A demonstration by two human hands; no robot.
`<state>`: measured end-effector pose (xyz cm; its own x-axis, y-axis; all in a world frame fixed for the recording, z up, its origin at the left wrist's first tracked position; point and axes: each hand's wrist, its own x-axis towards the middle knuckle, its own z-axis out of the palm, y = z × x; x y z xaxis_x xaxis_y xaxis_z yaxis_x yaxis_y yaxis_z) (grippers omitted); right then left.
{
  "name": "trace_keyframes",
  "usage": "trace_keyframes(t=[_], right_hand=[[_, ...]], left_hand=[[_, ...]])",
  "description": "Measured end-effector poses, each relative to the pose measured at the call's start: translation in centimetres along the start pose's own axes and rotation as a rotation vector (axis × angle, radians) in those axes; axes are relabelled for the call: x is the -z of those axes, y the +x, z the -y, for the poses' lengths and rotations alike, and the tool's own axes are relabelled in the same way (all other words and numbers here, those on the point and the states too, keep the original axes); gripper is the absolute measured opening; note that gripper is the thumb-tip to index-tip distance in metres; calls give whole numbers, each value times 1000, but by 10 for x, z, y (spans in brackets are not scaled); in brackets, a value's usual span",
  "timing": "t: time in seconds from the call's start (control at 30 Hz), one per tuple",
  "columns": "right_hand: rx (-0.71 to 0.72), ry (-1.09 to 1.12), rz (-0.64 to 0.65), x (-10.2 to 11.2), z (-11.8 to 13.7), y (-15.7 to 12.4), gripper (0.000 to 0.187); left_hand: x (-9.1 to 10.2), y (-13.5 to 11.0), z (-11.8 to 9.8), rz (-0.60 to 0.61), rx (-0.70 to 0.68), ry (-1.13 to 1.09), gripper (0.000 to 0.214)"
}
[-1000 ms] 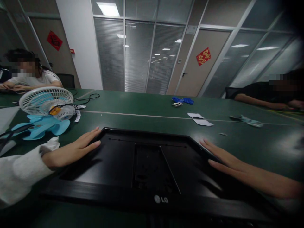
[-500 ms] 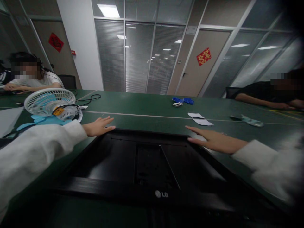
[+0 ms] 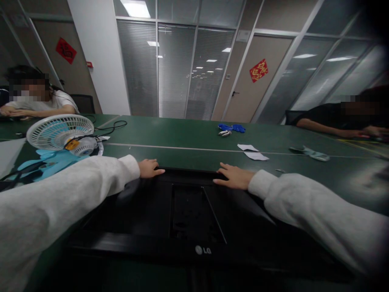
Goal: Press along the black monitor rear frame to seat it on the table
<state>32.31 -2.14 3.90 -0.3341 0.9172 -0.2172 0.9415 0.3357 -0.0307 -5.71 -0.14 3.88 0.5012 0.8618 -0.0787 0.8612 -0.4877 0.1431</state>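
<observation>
A black LG monitor casing, with a rectangular recess in its middle and the logo on its near edge, lies on the green table in front of me. My left hand is at the far edge, left of centre, its fingers bent over the rim and the thumb along it. On the same edge, right of centre, my right hand has its fingers bent at the rim and the thumb on the near side. The undersides of both hands are hidden. My right sleeve covers part of the casing's right side.
To the left lies a white and blue fan with a black cable. Farther off are blue gloves, white paper pieces and a pale flat object. Two people sit across the table, far left and far right.
Both hands have moved inward along the far edge, closer together. Their fingers, stretched out before, are now bent at the rim. The casing shows no clear movement.
</observation>
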Motion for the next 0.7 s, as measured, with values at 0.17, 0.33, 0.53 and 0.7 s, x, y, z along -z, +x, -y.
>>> trace_keyframes(t=[0.17, 0.33, 0.53, 0.7], right_hand=[[120, 13, -79, -9, 44, 15, 50], [206, 41, -131, -12, 67, 22, 53], [303, 67, -83, -3, 80, 31, 51], [341, 67, -27, 24, 86, 4, 51]], left_hand=[[-6, 27, -32, -42, -103, -22, 46], [-24, 44, -56, 1, -215, -48, 43], [-26, 51, -66, 43, -280, -72, 45], [-4, 37, -71, 83, -299, -87, 39]])
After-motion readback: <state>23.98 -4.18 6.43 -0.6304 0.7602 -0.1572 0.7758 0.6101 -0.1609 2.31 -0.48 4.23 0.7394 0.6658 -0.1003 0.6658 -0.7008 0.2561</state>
